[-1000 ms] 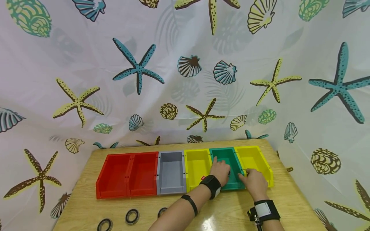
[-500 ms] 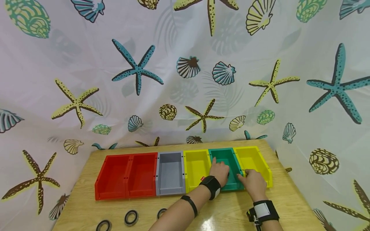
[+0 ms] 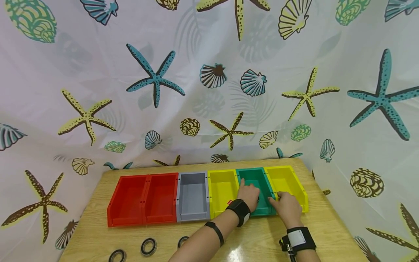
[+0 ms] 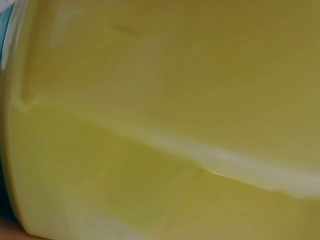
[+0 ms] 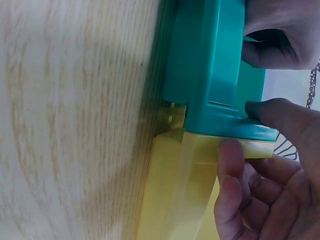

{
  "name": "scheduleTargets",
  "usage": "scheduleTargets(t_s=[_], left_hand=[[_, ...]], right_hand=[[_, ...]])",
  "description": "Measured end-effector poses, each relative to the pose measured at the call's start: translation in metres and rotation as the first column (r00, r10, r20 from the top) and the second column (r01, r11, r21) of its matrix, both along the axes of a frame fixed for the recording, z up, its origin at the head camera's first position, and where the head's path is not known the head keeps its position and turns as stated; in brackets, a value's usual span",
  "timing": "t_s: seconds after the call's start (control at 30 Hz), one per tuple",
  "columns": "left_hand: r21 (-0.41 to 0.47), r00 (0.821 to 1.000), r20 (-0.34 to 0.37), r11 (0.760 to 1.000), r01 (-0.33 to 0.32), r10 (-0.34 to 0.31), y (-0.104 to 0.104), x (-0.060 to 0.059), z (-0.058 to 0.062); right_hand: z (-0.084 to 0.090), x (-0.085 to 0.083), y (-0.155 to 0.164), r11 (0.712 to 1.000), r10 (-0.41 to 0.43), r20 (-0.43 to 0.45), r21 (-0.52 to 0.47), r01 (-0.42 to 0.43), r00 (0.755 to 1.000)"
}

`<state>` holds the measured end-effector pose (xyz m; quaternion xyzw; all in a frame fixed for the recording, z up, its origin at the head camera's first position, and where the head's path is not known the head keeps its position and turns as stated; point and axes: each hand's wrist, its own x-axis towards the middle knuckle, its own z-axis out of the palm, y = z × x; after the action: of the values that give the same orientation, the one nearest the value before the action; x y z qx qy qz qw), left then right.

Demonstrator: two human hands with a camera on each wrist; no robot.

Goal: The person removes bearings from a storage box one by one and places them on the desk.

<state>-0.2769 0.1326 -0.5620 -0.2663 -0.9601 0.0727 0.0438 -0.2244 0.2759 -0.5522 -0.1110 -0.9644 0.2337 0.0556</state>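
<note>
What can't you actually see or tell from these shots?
- Left hand fingertips: head view, hidden inside the green bin.
- Left wrist view: only a blurred yellow bin wall, too close; no hand shows.
- Black rings: head view, bottom edge cuts one off.
- Right hand: right wrist view, frame edge cuts it off.

Hidden, cropped and blurred parts

The left hand (image 3: 249, 195) covers the front of the green bin (image 3: 258, 182), so whatever sits under its fingers cannot be made out. The left wrist view is filled by a blurred yellow bin (image 4: 165, 125) wall, with no hand showing. In the right wrist view the right hand (image 5: 260, 175) is cut off by the picture's edge. One black ring (image 3: 117, 255) on the bench (image 3: 98, 236) is cropped at the bottom.
</note>
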Motion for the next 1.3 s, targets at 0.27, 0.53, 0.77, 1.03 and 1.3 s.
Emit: scheduleTargets(t_s=[0.27,0.53,0.77,1.03,1.3], left_hand=[[-0.034,1.0,-0.018,0.999,0.01,-0.01,-0.003,0.002,0.001],[0.058,0.998,-0.011,0.997,0.055,-0.054,-0.009,0.0,0.0],[0.263,0.989,-0.049,0.953,0.148,-0.14,-0.015,0.006,0.016],[0.304,0.977,-0.111,0.93,0.207,-0.181,-0.025,0.028,0.044],[0.379,0.963,-0.116,0.886,0.268,-0.242,-0.043,0.053,0.057]], right_hand=[[0.001,0.0,-0.002,1.0,-0.002,0.011,-0.001,0.002,1.0],[-0.001,-0.001,-0.004,1.0,-0.003,0.027,-0.001,0.003,1.0],[-0.002,0.0,-0.001,1.0,-0.009,0.019,-0.007,0.009,1.0],[-0.002,-0.001,0.001,1.0,-0.009,0.007,-0.019,0.009,1.0],[-0.001,0.0,-0.001,0.999,-0.016,-0.014,-0.029,0.016,1.0]])
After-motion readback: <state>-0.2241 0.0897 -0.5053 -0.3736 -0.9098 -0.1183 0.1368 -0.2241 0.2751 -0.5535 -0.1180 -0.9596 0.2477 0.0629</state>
